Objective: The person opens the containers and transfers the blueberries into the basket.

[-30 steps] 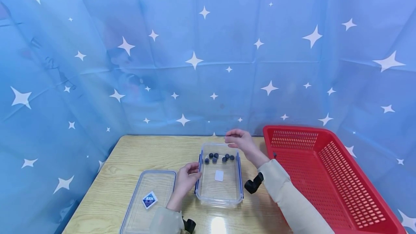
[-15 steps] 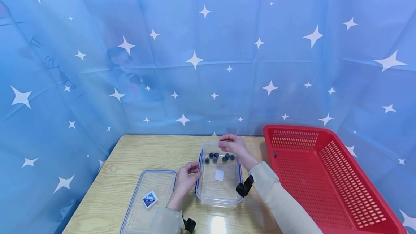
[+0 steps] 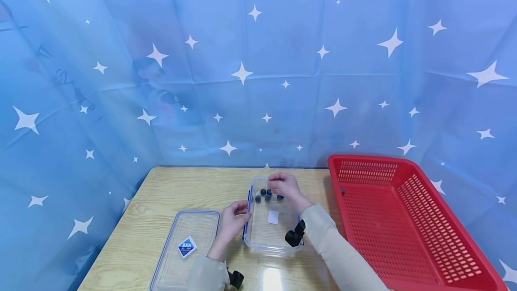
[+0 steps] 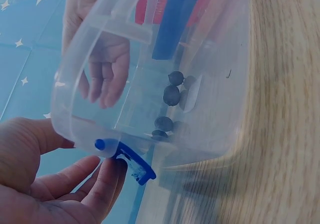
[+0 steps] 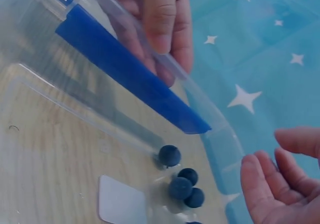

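Note:
A clear plastic food box (image 3: 271, 249) with blue side latches stands uncovered on the table. Inside lie several blueberries (image 5: 180, 188) near its far end, and a white square pad (image 3: 273, 217). My left hand (image 3: 233, 221) holds the box's left wall, its thumb at the rim and fingers by the blue latch (image 4: 134, 163). Over the far right part of the box is my right hand (image 3: 284, 185), fingers loosely bent, hiding some berries. No berry is plainly visible in its grasp, though a small dark sliver shows between two fingers in the right wrist view.
A large red basket (image 3: 387, 232) stands on the right, with one small dark berry (image 3: 342, 191) near its left wall. The box's clear lid (image 3: 171, 264), with a blue label (image 3: 187, 247), lies flat at the left. A starry blue curtain (image 3: 258, 66) hangs behind the table.
My right hand has moved left and slightly nearer, from the box's far right corner to above the berries. The left hand keeps its place on the box.

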Available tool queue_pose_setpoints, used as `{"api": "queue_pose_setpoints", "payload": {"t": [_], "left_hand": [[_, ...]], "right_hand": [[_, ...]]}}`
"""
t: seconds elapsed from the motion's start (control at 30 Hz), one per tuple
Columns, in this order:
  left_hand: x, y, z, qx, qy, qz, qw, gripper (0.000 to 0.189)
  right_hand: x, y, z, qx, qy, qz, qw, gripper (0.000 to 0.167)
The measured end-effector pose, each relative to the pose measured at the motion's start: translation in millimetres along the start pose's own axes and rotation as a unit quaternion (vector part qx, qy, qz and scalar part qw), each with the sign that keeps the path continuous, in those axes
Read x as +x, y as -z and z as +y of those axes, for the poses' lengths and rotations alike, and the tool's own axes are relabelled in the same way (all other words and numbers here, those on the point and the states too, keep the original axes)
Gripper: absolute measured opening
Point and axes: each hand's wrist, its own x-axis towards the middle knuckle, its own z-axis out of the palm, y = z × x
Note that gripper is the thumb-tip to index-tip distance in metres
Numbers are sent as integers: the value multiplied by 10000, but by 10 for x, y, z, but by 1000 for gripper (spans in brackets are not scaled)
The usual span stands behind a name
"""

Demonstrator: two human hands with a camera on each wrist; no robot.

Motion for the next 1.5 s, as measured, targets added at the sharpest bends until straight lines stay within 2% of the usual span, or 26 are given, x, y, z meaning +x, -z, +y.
{"api": "queue_pose_setpoints", "payload": {"t": [0.23,0.43,0.8,1.03,1.17,1.33,1.5], "left_hand": [[-2,-4,-15,-28,40,-6,10000,34],[-5,-9,-24,-4,47,20,10000,33],[-14,-11,-8,-61,17,37,10000,33],[-15,-8,-25,-125,-14,7,9999,34],[-1,-9,-52,-186,-15,1,9998,33],[-4,-6,-52,-164,39,0,9999,32],[-21,-3,-27,-189,-8,-2,9998,33]], "right_hand": [[-12,-67,71,-217,-266,267,9991,24],[-1,-113,138,-431,-409,330,9977,23],[22,-132,227,-1049,-308,417,9931,10],[-10,-135,207,-1204,-143,473,9915,7],[-4,-135,206,-1285,-233,526,9900,9],[38,-149,231,-1515,-384,460,9866,11],[60,-182,249,-1754,-413,213,9834,13]]}}
